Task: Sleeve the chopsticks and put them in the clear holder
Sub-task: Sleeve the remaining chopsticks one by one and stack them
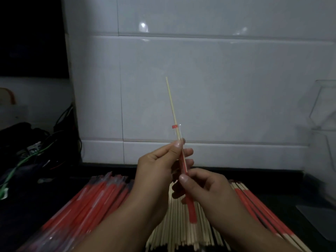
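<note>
A pair of pale wooden chopsticks (171,104) is held upright in mid-air above the worktop (272,193), centre of the scene, tips pointing up toward a white tiled wall (200,79). Its lower part sits inside a red and clear sleeve (190,206), whose open mouth, marked by a small red tab, reaches partway up the sticks.

The left hand (160,160) pinches the sleeve and sticks near the mouth, thumb and fingers closed on them. The right hand (201,186), just nearer, has its fingers curled around the red part of the sleeve.

The sleeving step appears to be under way, not finished: much of the chopsticks is bare. The next move likely calls for drawing the sleeve further up, then carrying the pair to the clear holder (325,110), faintly visible at far right.

On the worktop below lie unsleeved chopsticks (181,237) in the middle, empty sleeves (94,197) to the left, and red-sleeved sticks (254,202) to the right. Tangled cables (36,148) sit far left.
</note>
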A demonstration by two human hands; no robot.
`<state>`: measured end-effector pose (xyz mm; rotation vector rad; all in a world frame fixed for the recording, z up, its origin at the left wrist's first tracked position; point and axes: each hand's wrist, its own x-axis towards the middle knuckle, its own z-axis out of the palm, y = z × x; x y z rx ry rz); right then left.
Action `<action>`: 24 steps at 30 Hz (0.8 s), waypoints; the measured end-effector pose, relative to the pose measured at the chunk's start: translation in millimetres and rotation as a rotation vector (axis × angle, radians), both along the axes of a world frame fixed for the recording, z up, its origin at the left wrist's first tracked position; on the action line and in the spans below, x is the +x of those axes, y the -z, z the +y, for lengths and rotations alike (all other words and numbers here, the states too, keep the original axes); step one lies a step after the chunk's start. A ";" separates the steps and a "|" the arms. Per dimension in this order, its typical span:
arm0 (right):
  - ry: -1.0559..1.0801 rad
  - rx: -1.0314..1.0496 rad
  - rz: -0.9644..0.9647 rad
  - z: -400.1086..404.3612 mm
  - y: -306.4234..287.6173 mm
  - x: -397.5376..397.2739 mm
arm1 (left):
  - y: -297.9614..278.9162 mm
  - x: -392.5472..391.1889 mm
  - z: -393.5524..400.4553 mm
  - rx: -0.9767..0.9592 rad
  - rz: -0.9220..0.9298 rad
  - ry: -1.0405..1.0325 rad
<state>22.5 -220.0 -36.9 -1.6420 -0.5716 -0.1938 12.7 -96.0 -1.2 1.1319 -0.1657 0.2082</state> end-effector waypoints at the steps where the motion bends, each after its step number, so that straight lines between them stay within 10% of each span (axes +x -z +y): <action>1: 0.026 -0.019 -0.043 -0.8 0.2 0.8 | 0.0 -0.3 -1.3 -0.024 0.002 0.014; 8: 0.007 -0.192 -0.129 -16.5 -19.1 -5.0 | -4.2 -1.1 6.0 0.184 -0.173 -0.091; 15: 0.350 0.422 -0.225 -68.3 -47.3 20.9 | 0.4 3.9 18.1 0.910 -0.183 0.038; 24: 0.305 0.190 -0.133 -66.9 -38.4 19.9 | 9.0 13.0 19.1 0.972 -0.194 0.007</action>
